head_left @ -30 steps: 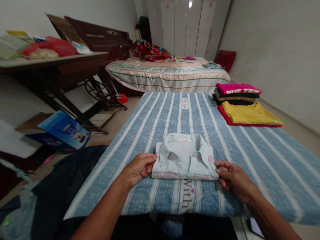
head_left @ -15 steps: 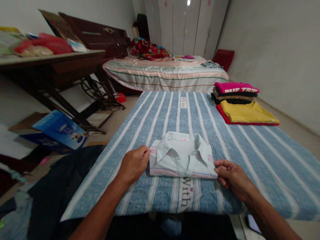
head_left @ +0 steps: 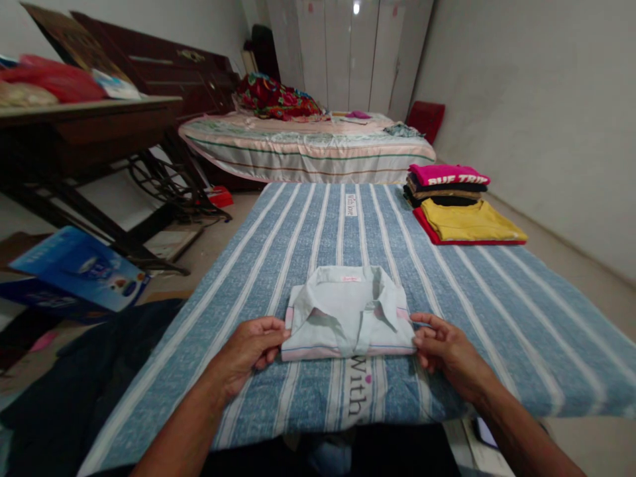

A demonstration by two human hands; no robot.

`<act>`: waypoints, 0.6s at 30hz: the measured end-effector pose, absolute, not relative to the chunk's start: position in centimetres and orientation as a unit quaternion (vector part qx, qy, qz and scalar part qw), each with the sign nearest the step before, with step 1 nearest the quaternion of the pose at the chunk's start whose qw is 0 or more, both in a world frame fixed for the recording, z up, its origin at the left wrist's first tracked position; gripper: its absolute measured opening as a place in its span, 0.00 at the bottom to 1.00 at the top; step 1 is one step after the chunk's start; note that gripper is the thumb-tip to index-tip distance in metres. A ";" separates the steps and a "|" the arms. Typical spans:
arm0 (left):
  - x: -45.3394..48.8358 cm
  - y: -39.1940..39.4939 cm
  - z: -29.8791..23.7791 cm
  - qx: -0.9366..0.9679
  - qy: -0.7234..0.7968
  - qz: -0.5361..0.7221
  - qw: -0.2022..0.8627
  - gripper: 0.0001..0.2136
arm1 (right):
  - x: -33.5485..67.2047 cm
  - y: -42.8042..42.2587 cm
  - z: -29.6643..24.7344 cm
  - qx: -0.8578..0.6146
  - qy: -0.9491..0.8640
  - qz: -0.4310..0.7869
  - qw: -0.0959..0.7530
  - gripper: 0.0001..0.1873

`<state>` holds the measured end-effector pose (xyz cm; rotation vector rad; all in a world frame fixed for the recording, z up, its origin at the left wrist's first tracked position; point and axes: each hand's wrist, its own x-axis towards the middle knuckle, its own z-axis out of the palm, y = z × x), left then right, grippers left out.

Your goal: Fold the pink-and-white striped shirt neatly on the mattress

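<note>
A folded pale shirt (head_left: pixel 355 311), whitish with pink and blue stripes, lies collar up on the blue striped cloth (head_left: pixel 293 265) near its front edge. At the shirt's left edge, the thumb and fingers of my left hand (head_left: pixel 253 348) close on the fabric. Opposite it, my right hand (head_left: pixel 444 348) holds the lower right edge between thumb and fingers, its index finger lying alongside. The fingertips under the fabric are partly hidden.
Folded clothes stand at the back right: a yellow shirt (head_left: pixel 467 220) on red cloth, and a stack topped by a pink garment (head_left: pixel 447 175). Beyond is a bed (head_left: pixel 308 149). A sewing-machine table (head_left: pixel 99 119) and a blue box (head_left: pixel 94 268) are on the left.
My left hand has slid down the shirt's left edge, its fingers changing their hold. My right hand stays at the right edge. The whole view has shifted, with things appearing further left.
</note>
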<state>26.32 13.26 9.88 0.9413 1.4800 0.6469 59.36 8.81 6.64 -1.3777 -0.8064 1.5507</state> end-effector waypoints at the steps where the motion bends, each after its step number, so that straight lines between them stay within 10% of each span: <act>1: 26.4 13.2 9.9 0.408 0.638 0.288 0.586 0.14 | 59.3 8.8 6.7 -0.554 -0.325 0.626 0.442 0.28; 18: 28.4 15.0 9.1 0.602 0.699 0.324 0.211 0.11 | 59.3 15.7 6.9 -0.658 -0.413 0.500 0.383 0.11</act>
